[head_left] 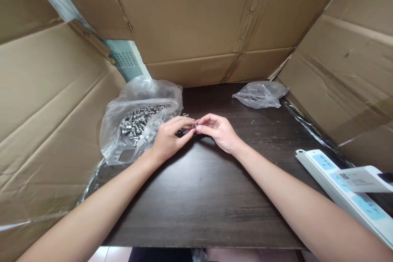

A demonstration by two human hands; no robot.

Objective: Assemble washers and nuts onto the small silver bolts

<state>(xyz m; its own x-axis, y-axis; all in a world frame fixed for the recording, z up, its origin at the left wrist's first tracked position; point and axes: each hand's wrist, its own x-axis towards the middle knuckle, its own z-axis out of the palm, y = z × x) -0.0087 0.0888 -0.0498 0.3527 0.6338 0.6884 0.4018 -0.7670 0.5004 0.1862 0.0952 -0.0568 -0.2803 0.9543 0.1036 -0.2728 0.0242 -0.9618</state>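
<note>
Over the middle of the dark table, the fingertips of my left hand (172, 137) and my right hand (221, 133) meet around a small metal piece (194, 126). Each hand pinches it between thumb and fingers; its exact shape is too small to make out. Left of my left hand lies an open clear plastic bag (109, 141) holding many small metal bolts (138, 123). A few loose metal pieces (185, 115) sit at the bag's right edge, partly hidden behind my left hand.
Another clear plastic bag (260, 93) lies at the back right of the table (196, 204). A white power strip (330, 176) with a plug in it runs along the right side. Cardboard walls (196, 16) stand at the back, left and right.
</note>
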